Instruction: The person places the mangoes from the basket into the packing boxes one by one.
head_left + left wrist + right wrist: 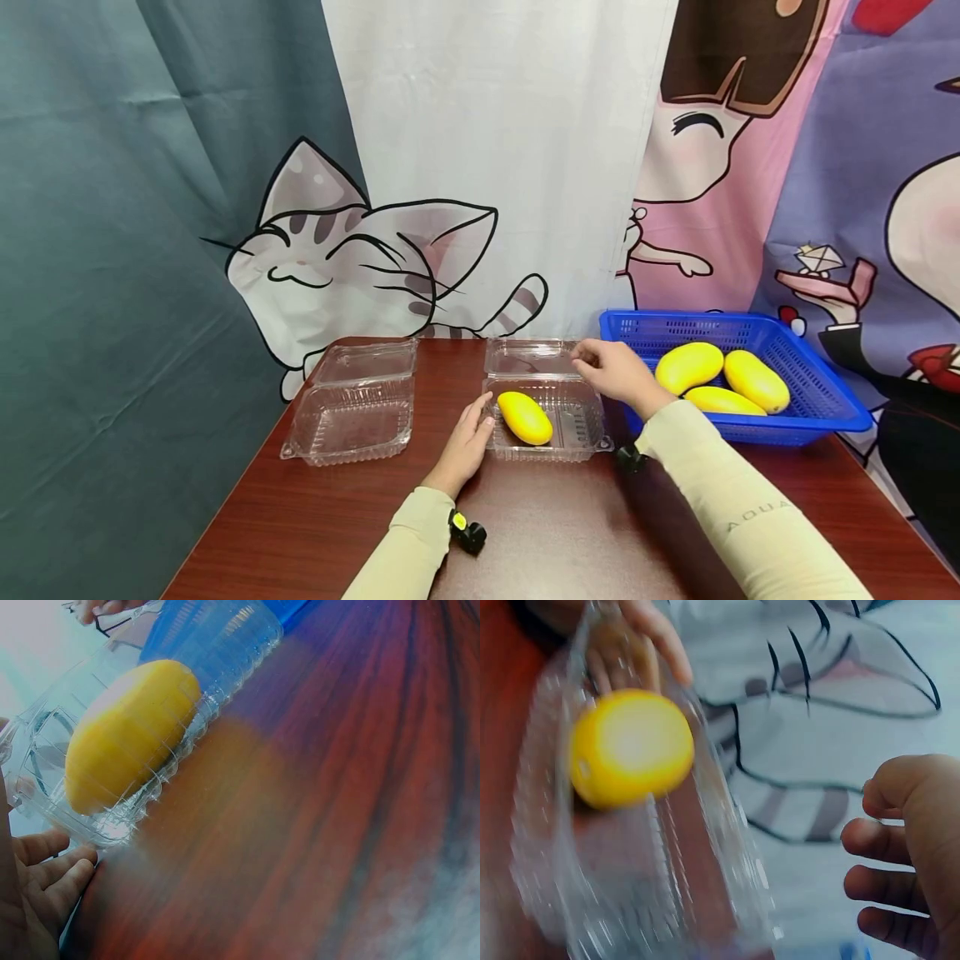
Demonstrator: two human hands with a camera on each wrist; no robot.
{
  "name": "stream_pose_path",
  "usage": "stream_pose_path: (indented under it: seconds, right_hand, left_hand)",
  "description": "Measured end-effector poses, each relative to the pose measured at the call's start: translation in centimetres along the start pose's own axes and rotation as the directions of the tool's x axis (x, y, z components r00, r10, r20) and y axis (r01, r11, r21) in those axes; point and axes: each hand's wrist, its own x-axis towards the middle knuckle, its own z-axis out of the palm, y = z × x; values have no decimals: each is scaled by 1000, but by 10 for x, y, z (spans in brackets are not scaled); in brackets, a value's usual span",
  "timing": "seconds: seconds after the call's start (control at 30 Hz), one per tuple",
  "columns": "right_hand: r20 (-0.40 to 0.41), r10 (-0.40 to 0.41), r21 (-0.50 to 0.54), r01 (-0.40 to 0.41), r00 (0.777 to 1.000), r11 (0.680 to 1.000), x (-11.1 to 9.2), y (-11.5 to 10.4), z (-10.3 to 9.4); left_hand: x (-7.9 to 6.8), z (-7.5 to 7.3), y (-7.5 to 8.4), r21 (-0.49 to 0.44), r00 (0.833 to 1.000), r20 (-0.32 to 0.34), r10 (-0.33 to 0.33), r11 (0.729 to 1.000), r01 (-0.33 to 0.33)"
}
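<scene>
One yellow mango [524, 418] lies in the left part of a clear plastic clamshell box [577, 417], whose lid [528, 358] is folded back. My left hand [467, 442] rests at the box's left side, fingers extended along its wall. In the left wrist view, the fingertips [84, 859] are right at the box's lower corner. Over the right rear of the box hovers my right hand [617, 372], its fingers loosely bent. Nothing sits between those fingers in the right wrist view, where the mango [634, 746] shows beyond them in the box.
A blue plastic basket [817, 423] at the right holds several more mangoes, among them one mango [756, 382] on the right side. To the left stands a second clear clamshell box [352, 421] with its lid raised back. A printed curtain [517, 167] hangs behind the brown table [547, 533].
</scene>
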Motion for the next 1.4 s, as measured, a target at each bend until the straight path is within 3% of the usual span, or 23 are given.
stream_pose_path:
  seconds: [0.17,0.37,0.7,0.87,1.07,1.27,1.4]
  right_hand:
    - [-36,65,-51,-67,997,996,-9,32,-22]
    - [-1,155,-61,-155,988,986,-18,69,-45]
    - [87,315,-29,-314,945,949,-35,124,-62]
    - [93,338,-74,-333,936,940,-42,141,-68]
    - [146,385,-173,-360,911,917,-46,150,-73]
    - [205,358,-245,-307,911,920,-39,151,-78]
    - [254,358,-264,-292,898,919,-34,154,-81]
  left_hand:
    - [1,2,-1,6,1000,11,-16,1000,16]
    - [-1,1,2,-10,999,3,-34,999,34]
    - [-3,1,-1,-16,999,-8,-31,999,30]
    - [-1,1,-2,-9,1000,-5,-21,1000,21]
    - [-2,2,-2,-5,1000,-5,-10,1000,10]
    - [-2,1,0,-4,1000,-7,6,1000,-6]
    - [-1,2,-2,-2,1000,-4,-11,1000,11]
